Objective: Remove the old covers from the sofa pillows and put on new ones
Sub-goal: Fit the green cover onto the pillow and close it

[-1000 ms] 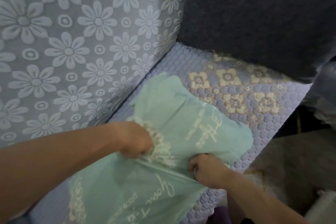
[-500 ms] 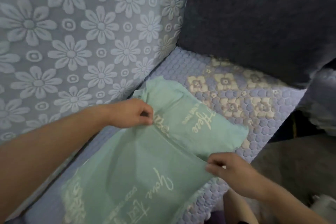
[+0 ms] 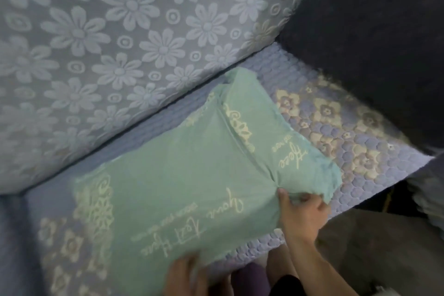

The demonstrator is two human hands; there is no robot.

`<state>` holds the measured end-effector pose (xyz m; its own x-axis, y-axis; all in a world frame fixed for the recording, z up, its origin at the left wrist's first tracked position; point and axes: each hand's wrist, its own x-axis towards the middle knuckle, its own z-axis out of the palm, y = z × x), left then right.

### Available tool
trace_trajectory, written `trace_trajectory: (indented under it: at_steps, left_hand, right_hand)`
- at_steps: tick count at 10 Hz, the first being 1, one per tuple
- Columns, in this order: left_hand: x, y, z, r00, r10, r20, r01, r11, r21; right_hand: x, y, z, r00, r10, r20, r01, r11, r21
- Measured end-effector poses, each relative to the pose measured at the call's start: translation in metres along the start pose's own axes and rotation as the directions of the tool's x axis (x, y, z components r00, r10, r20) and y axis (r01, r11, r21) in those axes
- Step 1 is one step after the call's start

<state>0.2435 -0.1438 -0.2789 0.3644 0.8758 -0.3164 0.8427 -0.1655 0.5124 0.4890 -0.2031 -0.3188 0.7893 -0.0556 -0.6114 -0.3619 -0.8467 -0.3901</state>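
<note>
A mint-green fabric pillow cover with cream script lettering and scrollwork (image 3: 192, 175) lies flat on the quilted lilac sofa seat with cream flower patches (image 3: 336, 132), its long side running along the base of the pale blue backrest covered in raised daisy flowers (image 3: 120, 43). The cover looks filled, with a seam or flap line crossing its far end; whether a pillow sits fully inside cannot be told, as nothing of the filling shows. A dark grey-blue cushion (image 3: 372, 31) stands at the far right end of the seat, apart from the cover.

The lettering is blurred and reads upside down from here. The right hand (image 3: 302, 209) grips the cover's near right edge, fingers curled over bunched fabric where the flap meets the body, forearm coming up from the lower right. The left hand (image 3: 185, 276) is cut off by the bottom edge and smeared; it touches the cover's near left corner, but I cannot tell whether its grip is spread or pinching.
</note>
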Motion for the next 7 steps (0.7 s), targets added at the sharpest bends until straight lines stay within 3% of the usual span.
trace_trajectory:
  at_steps: [1,2,3,4,5,6,7]
  left_hand:
    - [-0.025,-0.035,0.010,0.945,-0.317,0.086,0.323,0.851,-0.414]
    - [-0.013,-0.051,0.039,0.716,-0.498,0.489,0.422,-0.249,-0.872]
    - [-0.002,-0.051,0.017,0.705,-0.554,0.443,0.340,-0.285,-0.896]
    - [0.007,-0.027,-0.002,0.587,-0.625,0.514,0.083,-0.585,-0.807]
    - [0.017,0.007,-0.068,0.599,-0.668,0.442,0.004,-0.549,-0.836]
    - [0.013,0.038,-0.163,0.530,-0.814,0.239,-0.065,-0.320,-0.945]
    - [0.010,0.067,-0.252,0.506,-0.858,-0.089,-0.196,-0.014,-0.981]
  right_hand:
    - [-0.005,-0.008,0.010,0.926,0.276,0.256,-0.358,0.857,0.371]
    - [0.011,0.010,0.029,0.898,0.291,0.332,-0.427,0.761,0.489]
    - [-0.008,-0.016,0.014,0.807,0.224,0.546,-0.549,0.626,0.554]
    - [-0.027,-0.054,-0.008,0.744,0.059,0.666,-0.524,0.669,0.527]
    - [-0.058,-0.108,-0.046,0.787,-0.053,0.615,-0.404,0.710,0.578]
    - [-0.108,-0.165,-0.102,0.811,-0.195,0.552,-0.254,0.733,0.631]
    - [-0.149,-0.216,-0.154,0.796,-0.342,0.499,-0.095,0.743,0.662]
